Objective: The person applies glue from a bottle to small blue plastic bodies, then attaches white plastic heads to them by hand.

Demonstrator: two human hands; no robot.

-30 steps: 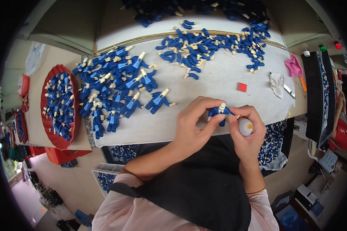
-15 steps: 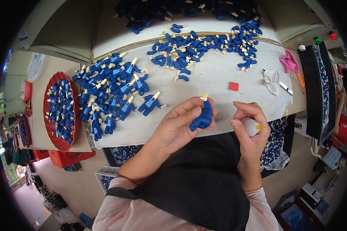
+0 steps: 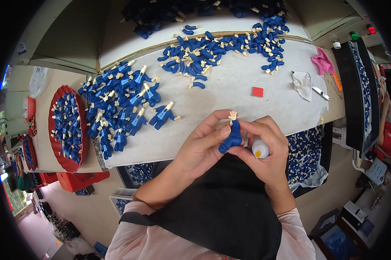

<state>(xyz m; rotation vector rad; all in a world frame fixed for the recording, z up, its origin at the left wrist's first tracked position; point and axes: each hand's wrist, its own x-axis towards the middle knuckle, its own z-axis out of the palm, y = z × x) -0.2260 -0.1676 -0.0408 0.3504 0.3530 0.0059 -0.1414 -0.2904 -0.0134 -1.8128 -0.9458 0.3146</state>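
My left hand (image 3: 200, 141) grips a small blue toy figure (image 3: 233, 141) between thumb and fingers, its cream hand pointing up. Against the figure's right side press the thumb and forefinger of my right hand (image 3: 273, 145). That same hand keeps a white squeeze bottle (image 3: 260, 146) with a yellow tip tucked in its palm, the tip toward me. Left of my hands, many blue figures (image 3: 163, 115) with cream necks lie in a pile on the white worktop (image 3: 221, 97). Loose blue arms (image 3: 200, 56) with cream hands are heaped farther back.
A red scalloped basin (image 3: 53, 138) of figures stands at the left. On the worktop's right lie a small red block (image 3: 257, 92), a white crumpled cloth (image 3: 302, 85), a pink cloth (image 3: 322, 62) and an orange tool (image 3: 337, 82). Below the front edge sits a tray of parts (image 3: 306, 156).
My right hand has moved left to the figure, and its thumb and forefinger now touch it. The bottle has turned, its yellow tip swinging from the right toward me.
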